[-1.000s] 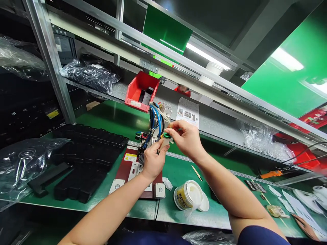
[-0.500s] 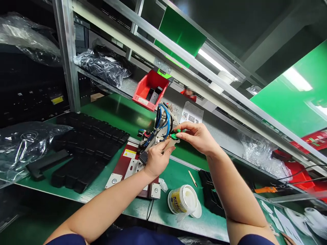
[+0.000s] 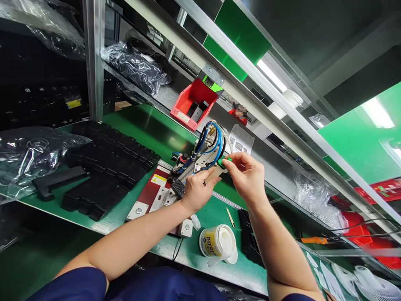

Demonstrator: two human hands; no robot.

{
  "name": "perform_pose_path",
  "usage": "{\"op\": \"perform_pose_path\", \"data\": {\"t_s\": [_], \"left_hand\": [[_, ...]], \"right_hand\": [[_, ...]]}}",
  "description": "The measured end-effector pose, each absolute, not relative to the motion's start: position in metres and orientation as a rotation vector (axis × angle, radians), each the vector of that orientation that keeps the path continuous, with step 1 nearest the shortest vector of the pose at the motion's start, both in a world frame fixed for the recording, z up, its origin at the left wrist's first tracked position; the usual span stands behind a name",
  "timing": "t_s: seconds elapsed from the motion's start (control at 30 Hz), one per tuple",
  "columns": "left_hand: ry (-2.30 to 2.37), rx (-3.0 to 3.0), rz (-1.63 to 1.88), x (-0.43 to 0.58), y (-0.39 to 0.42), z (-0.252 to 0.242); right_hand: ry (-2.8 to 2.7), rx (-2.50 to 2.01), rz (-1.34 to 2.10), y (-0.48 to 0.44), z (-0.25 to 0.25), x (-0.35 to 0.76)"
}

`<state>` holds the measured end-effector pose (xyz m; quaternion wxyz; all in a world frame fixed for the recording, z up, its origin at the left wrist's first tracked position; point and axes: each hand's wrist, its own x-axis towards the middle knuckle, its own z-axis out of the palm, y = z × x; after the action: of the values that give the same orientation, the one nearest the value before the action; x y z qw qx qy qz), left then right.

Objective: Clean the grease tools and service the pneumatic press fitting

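Observation:
A machine [image 3: 184,165] with looped blue, black and white tubes [image 3: 219,138] stands on a dark red base plate [image 3: 145,194]. My left hand [image 3: 200,190] is closed against its upper end. The thumb and forefinger lie around a pale plate [image 3: 223,168] there. Just to the right, my right hand [image 3: 249,173] pinches a small green piece [image 3: 222,163] between thumb and fingertips, close to the tubes and the plate. The fingers partly cover the green piece, so its exact kind does not show.
An open white tub [image 3: 216,242] with wipes stands near the bench's front edge. Black moulded parts [image 3: 106,167] lie left, more black parts [image 3: 249,234] right. A red bin [image 3: 191,110] hangs behind the machine. A thin stick [image 3: 230,217] lies beyond the tub.
The camera view has shifted and tilted slightly. My right hand has turned more upright, still pinching the green piece. My left hand stays at the machine's upper end.

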<state>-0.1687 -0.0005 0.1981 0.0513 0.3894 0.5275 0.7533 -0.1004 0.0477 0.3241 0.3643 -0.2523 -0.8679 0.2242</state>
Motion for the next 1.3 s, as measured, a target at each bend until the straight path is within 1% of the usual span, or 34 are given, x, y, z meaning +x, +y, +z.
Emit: {"op": "perform_pose_path", "data": {"t_s": [0.5,0.63,0.83,1.0,1.3], "left_hand": [[1.595,1.200,2.263,-0.167,-0.002,0.200],[1.605,1.270,2.255,-0.170,-0.002,0.201],[1.648,1.510,2.054,-0.174,-0.003,0.202],[1.744,1.562,1.875,-0.176,0.001,0.206],[1.884,1.632,1.800,-0.179,0.006,0.209]], "right_hand": [[-2.272,-0.602,0.464,0.049,0.319,-0.098],[-2.287,-0.611,0.583,0.056,0.320,-0.096],[-2.281,-0.586,0.667,0.064,0.320,-0.092],[-2.275,-0.549,0.706,0.064,0.319,-0.093],[-2.273,-0.531,0.799,0.061,0.318,-0.095]]}}
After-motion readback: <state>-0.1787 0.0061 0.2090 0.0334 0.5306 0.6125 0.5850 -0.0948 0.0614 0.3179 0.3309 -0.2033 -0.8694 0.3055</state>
